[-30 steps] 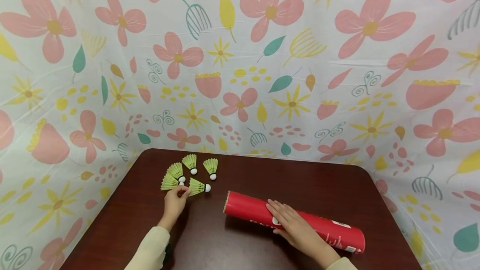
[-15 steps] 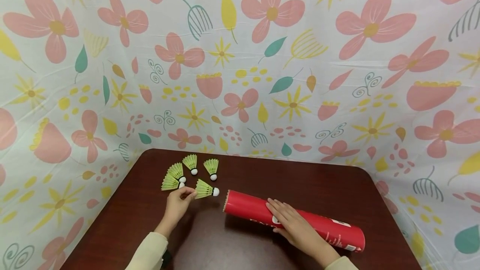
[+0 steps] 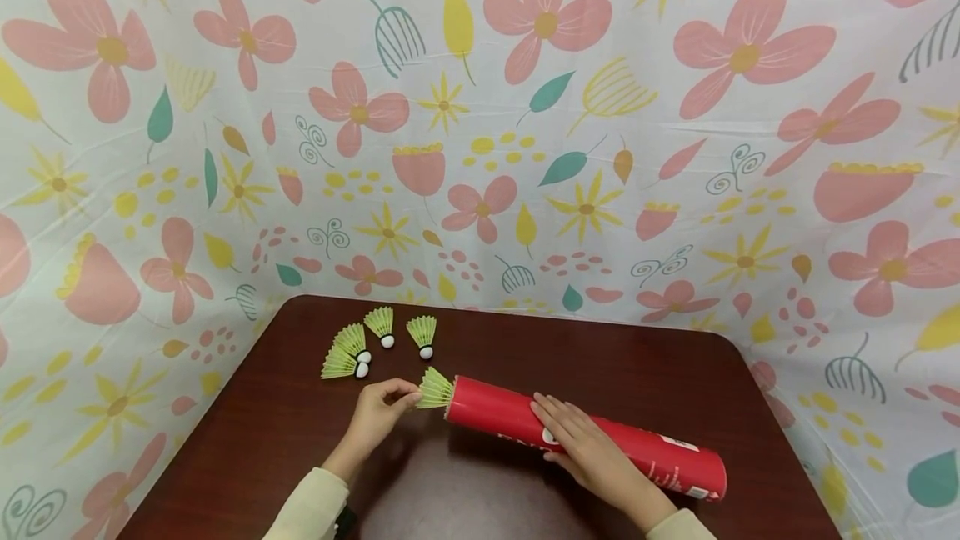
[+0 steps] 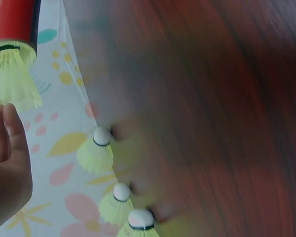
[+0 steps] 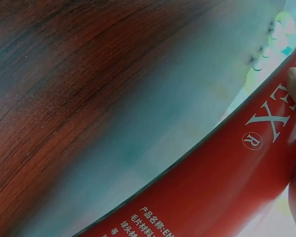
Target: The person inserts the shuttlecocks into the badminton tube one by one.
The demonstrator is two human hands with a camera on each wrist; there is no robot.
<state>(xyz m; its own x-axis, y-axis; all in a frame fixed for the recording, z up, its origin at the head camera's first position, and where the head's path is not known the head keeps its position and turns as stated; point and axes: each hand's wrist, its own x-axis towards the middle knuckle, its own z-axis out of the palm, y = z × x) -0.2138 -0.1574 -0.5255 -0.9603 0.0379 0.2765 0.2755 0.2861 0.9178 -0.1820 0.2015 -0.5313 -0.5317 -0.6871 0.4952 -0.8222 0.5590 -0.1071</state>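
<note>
Pinching a green shuttlecock (image 3: 435,389) at the tube's mouth, left hand (image 3: 380,412); right hand (image 3: 581,442) flat on red tube (image 3: 645,457).

4 shuttlecocks (image 3: 365,344) crowd the table's (image 3: 637,373) far-left corner; the red tube (image 3: 600,438) bars the middle.

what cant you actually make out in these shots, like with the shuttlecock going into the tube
- Cork of the shuttlecock: hidden inside the red tube in the head and left wrist views.
- Right hand palm: head view shows only its back.
- Tube lettering: cropped by the right wrist frame edge.
- Left hand: mostly cut off in the left wrist view.
</note>
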